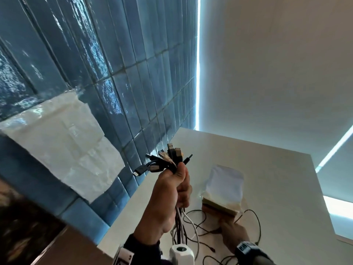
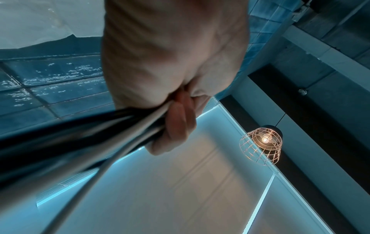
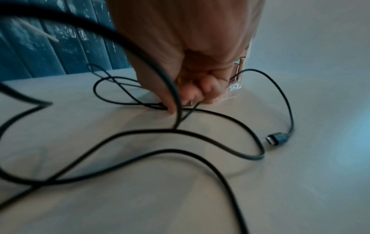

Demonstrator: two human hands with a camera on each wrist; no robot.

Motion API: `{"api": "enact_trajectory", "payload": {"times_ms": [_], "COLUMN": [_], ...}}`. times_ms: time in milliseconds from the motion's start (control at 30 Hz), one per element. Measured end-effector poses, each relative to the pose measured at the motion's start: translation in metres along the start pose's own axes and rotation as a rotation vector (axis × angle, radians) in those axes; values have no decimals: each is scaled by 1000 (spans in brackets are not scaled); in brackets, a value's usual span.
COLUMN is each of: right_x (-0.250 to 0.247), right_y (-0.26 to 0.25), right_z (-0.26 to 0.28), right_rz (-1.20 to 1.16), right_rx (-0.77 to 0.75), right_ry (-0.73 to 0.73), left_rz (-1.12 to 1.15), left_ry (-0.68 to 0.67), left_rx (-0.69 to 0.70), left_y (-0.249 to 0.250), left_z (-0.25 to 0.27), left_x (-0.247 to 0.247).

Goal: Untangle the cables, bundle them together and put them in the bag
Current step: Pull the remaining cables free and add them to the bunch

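Note:
My left hand [image 1: 177, 184] is raised above the table and grips a bundle of black and white cables [image 1: 168, 159]. Their plug ends fan out above my fist. In the left wrist view the cables [image 2: 100, 134] run out of my curled fingers [image 2: 178, 120]. Down on the table, my right hand [image 1: 229, 228] is at the foot of the bag [image 1: 225, 184], which is white on top and brown at the near end. In the right wrist view its fingers [image 3: 198, 93] curl round a thin black cable [image 3: 190, 109] right against the bag [image 3: 239, 71]. Loose cable loops [image 3: 200, 131] lie around it.
The white table [image 1: 267, 188] meets a blue tiled wall [image 1: 114, 73] on the left, with a white sheet [image 1: 57, 140] stuck on it. A black USB plug [image 3: 277, 139] lies right of my hand. A white boxy device [image 1: 179, 253] is below my left wrist. A wire lamp [image 2: 260, 142] hangs overhead.

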State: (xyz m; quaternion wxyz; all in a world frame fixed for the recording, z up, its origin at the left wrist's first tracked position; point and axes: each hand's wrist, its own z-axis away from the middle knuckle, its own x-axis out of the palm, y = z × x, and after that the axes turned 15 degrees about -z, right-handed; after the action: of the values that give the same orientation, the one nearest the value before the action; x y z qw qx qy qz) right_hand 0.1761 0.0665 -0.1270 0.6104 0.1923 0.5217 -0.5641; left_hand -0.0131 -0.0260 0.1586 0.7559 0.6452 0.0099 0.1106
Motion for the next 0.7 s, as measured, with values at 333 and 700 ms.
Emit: {"api": "enact_trajectory", "payload": {"times_ms": [333, 700], "right_x": [-78, -195], "right_y": [-15, -129], "right_z": [44, 107], "right_rz": [-600, -1690], "right_rx": [-204, -539], "right_ry": [249, 331], "left_rz": [-127, -351], "left_ry": [9, 17], "left_rx": [41, 138], "left_y": [-9, -21], "left_z": [-12, -12], "left_x": [5, 32]}}
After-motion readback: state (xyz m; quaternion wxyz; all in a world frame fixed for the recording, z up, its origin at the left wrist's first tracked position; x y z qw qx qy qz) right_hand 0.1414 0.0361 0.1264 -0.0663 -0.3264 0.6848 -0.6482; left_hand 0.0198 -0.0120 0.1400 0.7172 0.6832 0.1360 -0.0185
